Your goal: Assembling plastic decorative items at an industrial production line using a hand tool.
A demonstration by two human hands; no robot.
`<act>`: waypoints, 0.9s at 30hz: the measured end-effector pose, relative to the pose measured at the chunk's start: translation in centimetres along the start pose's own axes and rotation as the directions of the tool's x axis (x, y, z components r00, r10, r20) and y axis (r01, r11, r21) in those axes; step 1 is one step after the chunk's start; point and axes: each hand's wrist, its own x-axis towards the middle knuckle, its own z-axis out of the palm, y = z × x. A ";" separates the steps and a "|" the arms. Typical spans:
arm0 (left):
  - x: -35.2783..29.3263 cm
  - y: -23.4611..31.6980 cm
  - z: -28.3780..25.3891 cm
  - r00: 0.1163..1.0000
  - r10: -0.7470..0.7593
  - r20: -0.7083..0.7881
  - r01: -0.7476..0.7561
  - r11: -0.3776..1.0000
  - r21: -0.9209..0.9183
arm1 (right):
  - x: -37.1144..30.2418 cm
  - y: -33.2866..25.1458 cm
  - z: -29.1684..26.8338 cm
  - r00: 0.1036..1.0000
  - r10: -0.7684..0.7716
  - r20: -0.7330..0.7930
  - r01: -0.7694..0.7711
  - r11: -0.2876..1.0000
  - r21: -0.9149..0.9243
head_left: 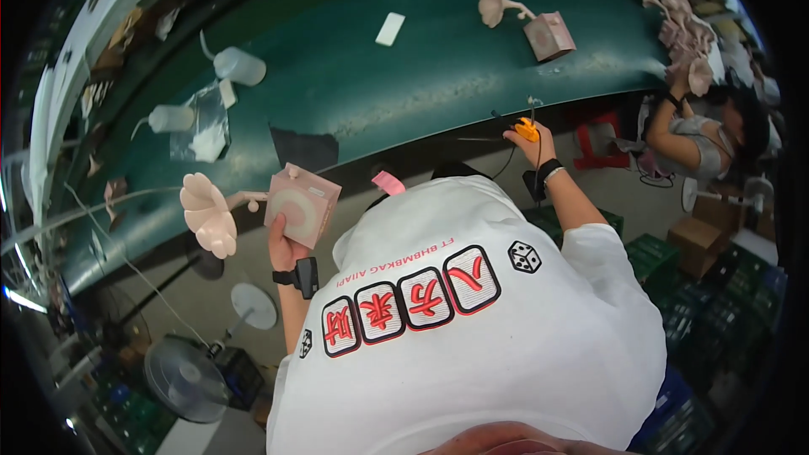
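My left hand (289,244) is closed round the near side of a pink gramophone-shaped box (313,190), its thumb on the round front. From that box a curved arm leads to a flower-shaped horn (207,215) pointing left. My right hand (541,148), by the table's front edge, is closed on a small orange tool (527,130); thin dark cords hang near it, and its exact kind I cannot make out. Farther back on the table stands a second pink gramophone-shaped box (549,36) with its own horn (491,2), apart from both hands.
The green table (404,76) holds a white rectangular piece (390,29), two squeeze bottles (239,66), a clear plastic bag (206,131) and a black cloth-like patch (303,147). At right, another person (695,139) reaches toward clustered pink horns (687,29). A fan (185,379) stands lower left.
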 end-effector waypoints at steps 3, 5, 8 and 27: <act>4.3 2.0 1.9 0.967 -0.118 0.228 0.057 0.965 0.258 | 1.2 0.8 0.2 0.969 0.144 -0.202 -0.160 0.985 -0.061; 7.2 1.5 1.5 0.964 -0.132 0.231 0.058 0.951 0.303 | 2.0 1.7 0.2 0.967 0.168 -0.190 -0.173 0.985 -0.011; 11.3 0.2 3.3 0.964 -0.128 0.232 0.031 0.925 0.379 | 4.9 3.0 0.1 0.972 0.183 -0.146 -0.172 0.982 0.082; 15.0 -6.7 22.6 0.969 -0.245 -0.007 0.240 0.942 0.233 | 31.6 -0.9 -31.4 0.999 -0.038 -0.025 0.019 0.852 -0.523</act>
